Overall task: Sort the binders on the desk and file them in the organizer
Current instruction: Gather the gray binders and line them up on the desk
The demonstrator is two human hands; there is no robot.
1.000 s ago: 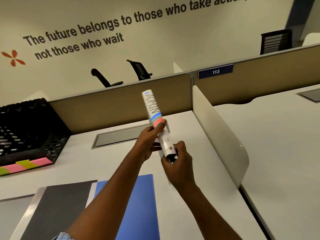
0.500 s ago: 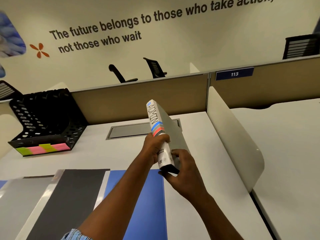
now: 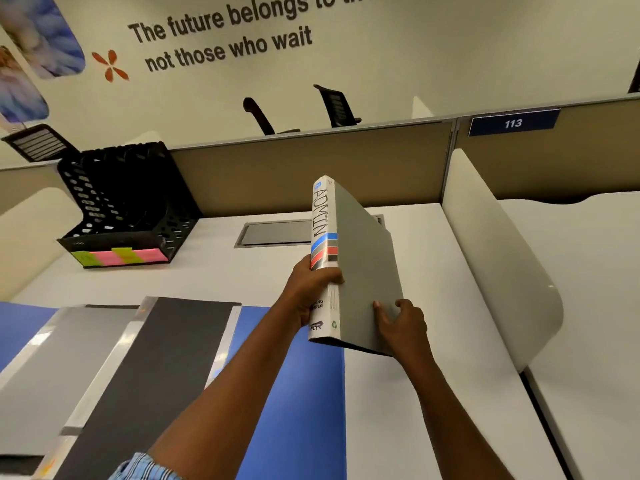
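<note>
The grey binder (image 3: 363,271) marked ADMIN on its white spine is up in the air in front of me, upright and tilted slightly, above the white desk (image 3: 415,393). My left hand (image 3: 313,292) is wrapped around the spine about halfway down, fingers closed over its edge. My right hand (image 3: 401,323) presses flat-fingered against the lower part of the grey cover, thumb hidden behind, so both hands have hold of it.

Below my arms a blue binder (image 3: 304,393) lies flat on the desk. Just left of it, partly overlapping, lies a dark grey binder (image 3: 156,375), then a light grey one (image 3: 41,375), with another blue one (image 3: 20,327) showing at the far left edge.

Further back on the left sits the black perforated organizer (image 3: 128,206), its slots looking vacant from here, with pink and yellow-green sticky labels (image 3: 119,256) along its front lip. A white curved divider (image 3: 502,265) stands to my right, and a tan partition (image 3: 311,171) runs behind the desk.
</note>
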